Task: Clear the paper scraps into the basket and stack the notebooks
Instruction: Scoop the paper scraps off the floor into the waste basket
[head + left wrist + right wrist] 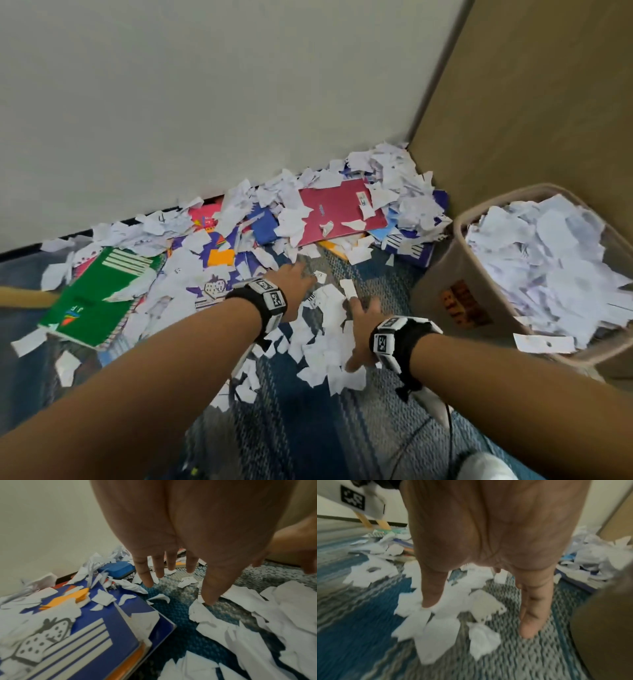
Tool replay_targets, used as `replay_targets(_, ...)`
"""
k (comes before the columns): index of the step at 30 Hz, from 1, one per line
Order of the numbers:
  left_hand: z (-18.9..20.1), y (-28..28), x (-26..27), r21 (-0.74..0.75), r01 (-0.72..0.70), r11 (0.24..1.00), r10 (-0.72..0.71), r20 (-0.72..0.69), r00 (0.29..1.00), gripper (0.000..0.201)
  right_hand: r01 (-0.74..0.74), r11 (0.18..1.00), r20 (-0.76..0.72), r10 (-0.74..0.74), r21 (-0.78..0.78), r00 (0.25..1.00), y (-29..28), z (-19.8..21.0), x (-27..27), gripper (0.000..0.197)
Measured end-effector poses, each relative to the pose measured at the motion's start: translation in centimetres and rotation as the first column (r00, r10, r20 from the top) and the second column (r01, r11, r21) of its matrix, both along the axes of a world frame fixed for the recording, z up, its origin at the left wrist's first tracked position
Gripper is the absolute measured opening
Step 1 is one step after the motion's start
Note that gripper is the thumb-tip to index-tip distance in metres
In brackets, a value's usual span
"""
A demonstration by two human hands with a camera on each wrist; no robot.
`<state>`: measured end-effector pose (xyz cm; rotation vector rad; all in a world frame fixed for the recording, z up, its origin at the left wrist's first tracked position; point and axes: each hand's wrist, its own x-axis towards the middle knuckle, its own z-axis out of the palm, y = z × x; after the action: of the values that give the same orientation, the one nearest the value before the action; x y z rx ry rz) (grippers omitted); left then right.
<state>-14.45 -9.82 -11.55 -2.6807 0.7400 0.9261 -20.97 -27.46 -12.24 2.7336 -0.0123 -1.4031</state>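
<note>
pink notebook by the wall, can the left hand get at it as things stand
Probably yes: the left hand is open and holds nothing, with bare carpet ahead. Loose paper scraps overlap the pink notebook, though its near edge shows.

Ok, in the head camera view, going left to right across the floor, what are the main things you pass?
Green notebook → left hand → pink notebook → right hand → basket heaped with paper scraps.
</note>
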Motion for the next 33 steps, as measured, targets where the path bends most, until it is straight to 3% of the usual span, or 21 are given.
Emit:
replay_targets(2,-0.4,-0.9,0.3,-0.020,-0.024,1.000,0.023,-0.013,1.000,0.084,-0.002,0.999,0.013,0.003,-0.036,1.000,-0.6,-1.4,-1.6,0.139)
replay_targets(5,-1.0,-2.0,1.0,-0.054,-0.038,0.998,0.037,-0.027,0.999,0.095,-0.066,0.995,0.128,0.074,-0.070,0.989,-0.9,-2.5,-3.1,0.130)
replay_targets(7,-1.5,-2.5,1.3,-0.058,-0.042,0.997,0.040,-0.035,0.999,0.097,-0.052,0.998,0.113,0.057,-0.045,0.992,-0.5,-2.6,-3.4,0.128)
replay_targets(12,-2.8,-3.1,0.1,-0.008,-0.025,1.000,0.024,-0.150,0.988,0.092,0.051,0.965,0.170,-0.097,0.259,0.981,0.2,-2.0,-2.3,0.085)
replay_targets(17,-1.6,-1.2,-1.9,-0.106,0.052,0.993,-0.063,-0.107,0.992,0.077,-0.022,0.934,0.340,-0.107,0.356,0.934,-0.1,-1.0,1.6,0.062)
replay_targets(20,-0.2,1.0,-2.2,-0.165,0.027,0.986,-0.033,-0.032,0.999,0.056,-0.060,0.938,0.445,-0.104,0.340,0.889,-0.1,-1.7,3.6,0.073)
replay_targets(25,0.5,5.5,-4.2,-0.153,-0.124,0.980,0.124,-0.007,0.992,0.040,-0.081,0.948,0.352,-0.034,0.308,0.935,0.5,-4.9,2.4,0.097)
replay_targets(29,-0.1,7.5,-6.7,-0.092,-0.215,0.972,0.206,-0.100,0.973,0.054,-0.183,0.935,0.346,0.071,0.303,0.935,1.7,-5.9,-0.3,0.102)
replay_targets(33,-0.2,7.3,-7.1,-0.065,-0.190,0.980,0.186,-0.059,0.981,0.069,-0.198,0.920,0.443,0.030,0.339,0.896,1.8,-4.7,-0.2,0.100)
